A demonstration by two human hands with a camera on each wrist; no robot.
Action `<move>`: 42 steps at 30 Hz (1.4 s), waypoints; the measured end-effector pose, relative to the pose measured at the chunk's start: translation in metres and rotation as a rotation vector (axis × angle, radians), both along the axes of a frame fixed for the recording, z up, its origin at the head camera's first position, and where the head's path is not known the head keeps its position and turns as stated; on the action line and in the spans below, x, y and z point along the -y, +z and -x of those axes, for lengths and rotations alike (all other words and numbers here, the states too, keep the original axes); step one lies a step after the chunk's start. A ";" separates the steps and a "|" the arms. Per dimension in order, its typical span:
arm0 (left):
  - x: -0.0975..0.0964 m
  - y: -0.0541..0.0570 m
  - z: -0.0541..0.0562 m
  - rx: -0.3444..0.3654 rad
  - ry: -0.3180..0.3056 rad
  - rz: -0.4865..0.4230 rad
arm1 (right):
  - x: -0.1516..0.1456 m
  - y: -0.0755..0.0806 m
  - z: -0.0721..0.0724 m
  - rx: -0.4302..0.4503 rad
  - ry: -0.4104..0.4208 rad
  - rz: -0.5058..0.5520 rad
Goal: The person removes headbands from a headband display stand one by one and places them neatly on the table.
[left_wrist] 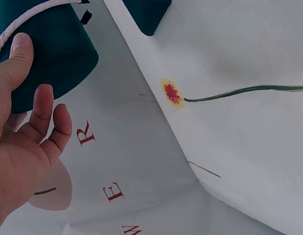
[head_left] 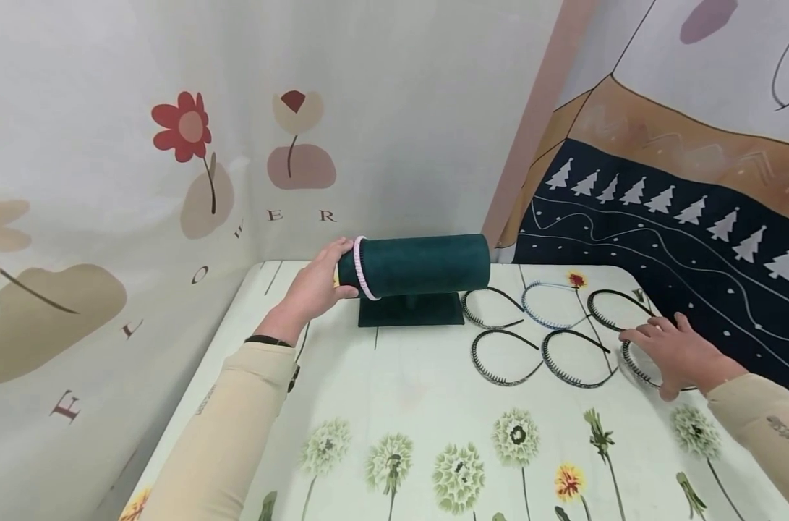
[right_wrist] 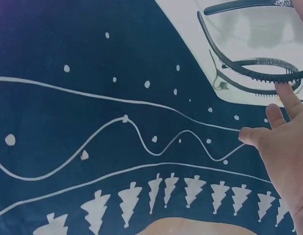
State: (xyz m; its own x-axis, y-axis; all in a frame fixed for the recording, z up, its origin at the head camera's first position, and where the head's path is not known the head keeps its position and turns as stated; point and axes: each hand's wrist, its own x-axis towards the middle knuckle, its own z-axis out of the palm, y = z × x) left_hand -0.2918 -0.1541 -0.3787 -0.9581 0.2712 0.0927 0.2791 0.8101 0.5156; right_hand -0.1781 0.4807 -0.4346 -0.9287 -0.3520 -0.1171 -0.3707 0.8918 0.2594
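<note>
My left hand grips the left end of a dark green velvet roll on a display stand. In the left wrist view its thumb lies on the roll, with the other fingers around the end. A pink headband circles the roll just beside this hand. At the far right, my right hand is spread over a black toothed headband, partly hiding it. A fingertip meets that headband's edge in the right wrist view.
Several headbands lie in two rows right of the stand, including a light blue one and a black one. The stand's dark base rests on the flower-printed table cover. Printed curtains hang behind.
</note>
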 end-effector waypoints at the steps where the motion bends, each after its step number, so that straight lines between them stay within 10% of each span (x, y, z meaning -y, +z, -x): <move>1: 0.000 0.000 0.000 0.000 0.004 -0.001 | -0.001 -0.001 0.000 -0.001 0.003 0.004; 23: 0.000 -0.001 0.001 0.005 0.017 0.004 | -0.011 -0.028 0.008 -0.054 0.071 -0.024; 42: -0.001 -0.002 0.000 0.008 0.023 0.005 | -0.017 -0.037 0.006 -0.050 -0.036 0.015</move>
